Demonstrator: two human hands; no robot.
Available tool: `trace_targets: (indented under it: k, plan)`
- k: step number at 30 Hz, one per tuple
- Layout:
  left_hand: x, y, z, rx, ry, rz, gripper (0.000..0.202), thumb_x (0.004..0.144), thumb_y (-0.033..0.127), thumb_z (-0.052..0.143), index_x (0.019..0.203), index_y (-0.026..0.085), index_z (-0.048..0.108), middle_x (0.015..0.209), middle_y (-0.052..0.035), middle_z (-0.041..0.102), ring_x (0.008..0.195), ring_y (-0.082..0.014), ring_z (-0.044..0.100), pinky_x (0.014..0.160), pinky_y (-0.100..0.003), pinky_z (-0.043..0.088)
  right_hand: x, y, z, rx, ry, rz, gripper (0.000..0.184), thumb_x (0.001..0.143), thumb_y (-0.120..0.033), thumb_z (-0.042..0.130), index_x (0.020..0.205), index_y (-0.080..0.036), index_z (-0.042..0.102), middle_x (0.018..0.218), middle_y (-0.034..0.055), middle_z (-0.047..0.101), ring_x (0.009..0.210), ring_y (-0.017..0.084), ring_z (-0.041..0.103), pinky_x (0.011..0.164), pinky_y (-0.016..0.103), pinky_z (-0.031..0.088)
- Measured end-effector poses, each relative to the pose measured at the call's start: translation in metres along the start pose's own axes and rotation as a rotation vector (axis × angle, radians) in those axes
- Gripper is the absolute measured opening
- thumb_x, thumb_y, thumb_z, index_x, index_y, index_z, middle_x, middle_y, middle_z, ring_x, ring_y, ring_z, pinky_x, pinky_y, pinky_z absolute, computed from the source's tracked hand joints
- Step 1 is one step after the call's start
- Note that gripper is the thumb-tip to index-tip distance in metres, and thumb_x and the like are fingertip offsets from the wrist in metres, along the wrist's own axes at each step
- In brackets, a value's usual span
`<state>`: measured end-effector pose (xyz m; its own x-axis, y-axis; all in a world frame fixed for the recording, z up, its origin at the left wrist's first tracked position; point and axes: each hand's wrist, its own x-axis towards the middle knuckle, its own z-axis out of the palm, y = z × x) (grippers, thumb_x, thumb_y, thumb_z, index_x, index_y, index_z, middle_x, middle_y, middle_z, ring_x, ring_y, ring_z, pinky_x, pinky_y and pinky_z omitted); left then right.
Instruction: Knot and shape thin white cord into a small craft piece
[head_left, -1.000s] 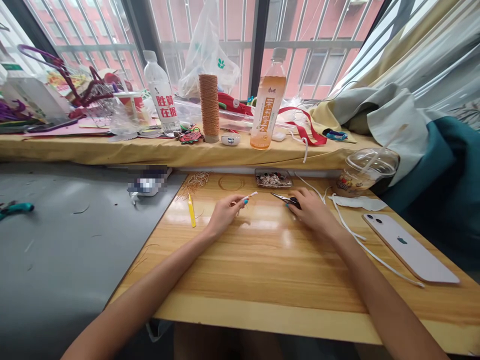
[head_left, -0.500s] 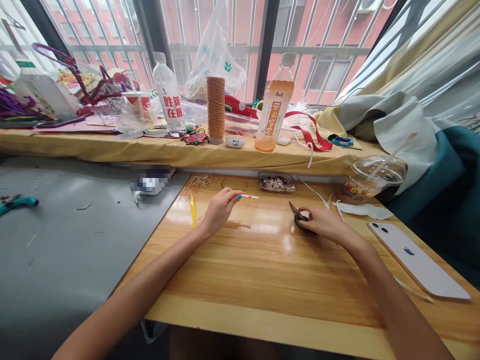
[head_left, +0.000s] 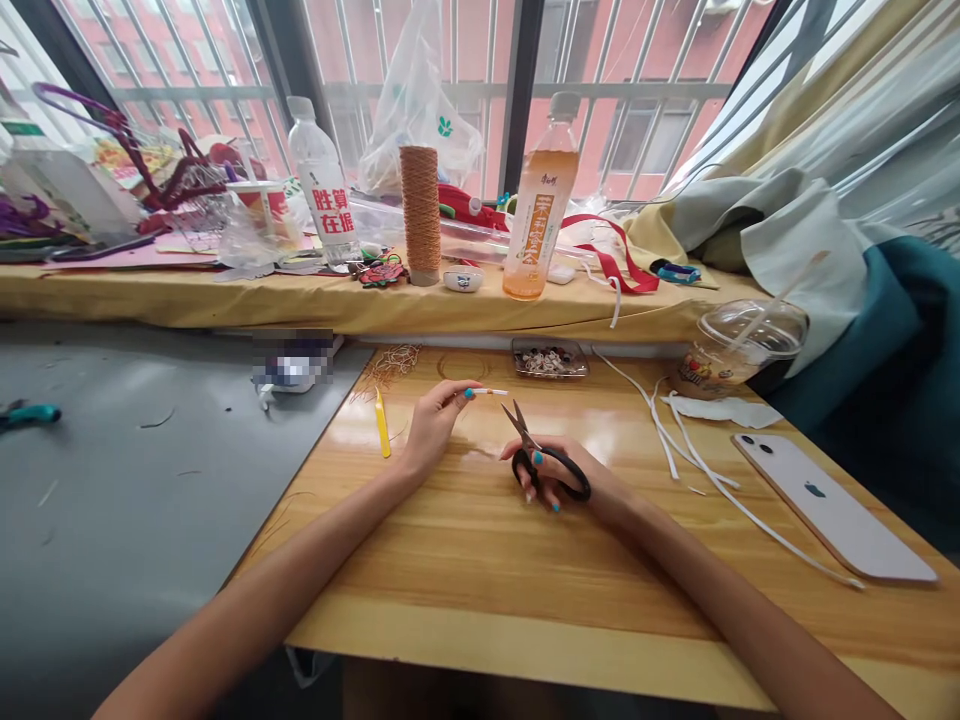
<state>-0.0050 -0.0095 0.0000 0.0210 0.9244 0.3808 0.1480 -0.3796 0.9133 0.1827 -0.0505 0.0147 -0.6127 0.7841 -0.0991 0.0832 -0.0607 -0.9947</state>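
The left hand [head_left: 435,422] is holding its fingers closed in a pinch on a short white cord piece [head_left: 501,392], whose free end is sticking out to the right above the desk [head_left: 450,560]. The right hand [head_left: 561,475] is keeping its fingers curled around black-handled scissors [head_left: 527,438]; the blades are standing partly open, their tips pointing up toward the cord piece, near it but apart. The scissor handles are hiding part of those fingers.

Yellow tweezers [head_left: 382,425] are lying just left of the left hand, with tangled threads [head_left: 397,360] sitting behind them. A clear tray [head_left: 550,376] of small pieces is resting at the back, behind the scissors. To the right, long white cords [head_left: 694,455] are trailing across the desk, one reaching close to the phone [head_left: 836,505]. A lidded plastic cup [head_left: 739,345] is standing behind a white strip [head_left: 724,411], in the far right corner.

On the cloth-covered ledge [head_left: 450,315], a brown thread spool [head_left: 421,215] is standing between a clear bottle [head_left: 324,190] and an orange drink bottle [head_left: 541,210], which is blocking some of the clutter behind it. A red ribbon [head_left: 636,275] is curling to its right.
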Motion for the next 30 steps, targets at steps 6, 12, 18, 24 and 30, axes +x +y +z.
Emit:
trace_targets:
  k: [6, 12, 18, 24, 30]
  plan:
    - [-0.0011, 0.0063, 0.0007, -0.012, -0.006, 0.096, 0.017, 0.078, 0.021, 0.05, 0.088, 0.018, 0.063, 0.084, -0.0029, 0.058, 0.076, -0.0111, 0.051, 0.068, -0.02, 0.038, -0.0009, -0.0017, -0.003, -0.035, 0.135, 0.067, 0.036, 0.069, -0.045, 0.055, 0.087, -0.013, 0.057, 0.055, -0.0017, 0.049, 0.04, 0.005, 0.043, 0.032, 0.016, 0.026]
    - [-0.002, 0.0055, 0.0025, -0.024, -0.033, 0.136, 0.015, 0.077, 0.02, 0.051, 0.085, 0.018, 0.064, 0.084, -0.0033, 0.059, 0.079, -0.0118, 0.052, 0.07, -0.021, 0.039, 0.0009, -0.0026, 0.0006, -0.006, 0.166, 0.075, 0.037, 0.066, -0.045, 0.058, 0.083, -0.012, 0.058, 0.052, -0.0022, 0.049, 0.039, 0.005, 0.042, 0.033, 0.017, 0.024]
    - [-0.0027, 0.008, 0.0029, -0.051, -0.044, 0.136, 0.015, 0.077, 0.018, 0.051, 0.084, 0.018, 0.064, 0.082, -0.0031, 0.058, 0.078, -0.0113, 0.052, 0.069, -0.02, 0.041, -0.0003, -0.0037, -0.0002, -0.023, 0.156, 0.105, 0.036, 0.067, -0.046, 0.058, 0.079, -0.013, 0.057, 0.05, -0.0032, 0.048, 0.037, 0.004, 0.04, 0.034, 0.017, 0.022]
    - [-0.0024, 0.0073, 0.0036, -0.068, -0.072, 0.141, 0.014, 0.076, 0.019, 0.051, 0.082, 0.018, 0.064, 0.08, -0.0031, 0.057, 0.077, -0.0114, 0.052, 0.068, -0.02, 0.041, 0.0007, -0.0019, -0.0011, -0.065, 0.153, 0.107, 0.033, 0.066, -0.046, 0.058, 0.076, -0.014, 0.056, 0.048, -0.0045, 0.047, 0.037, 0.005, 0.04, 0.035, 0.018, 0.025]
    - [-0.0024, 0.0053, 0.0034, -0.059, -0.095, 0.142, 0.014, 0.076, 0.02, 0.051, 0.082, 0.018, 0.064, 0.08, -0.0034, 0.057, 0.078, -0.012, 0.052, 0.069, -0.021, 0.04, 0.0007, 0.0009, -0.0024, -0.158, 0.173, 0.096, 0.031, 0.066, -0.045, 0.058, 0.068, -0.015, 0.053, 0.04, -0.0064, 0.044, 0.031, 0.004, 0.035, 0.032, 0.018, 0.023]
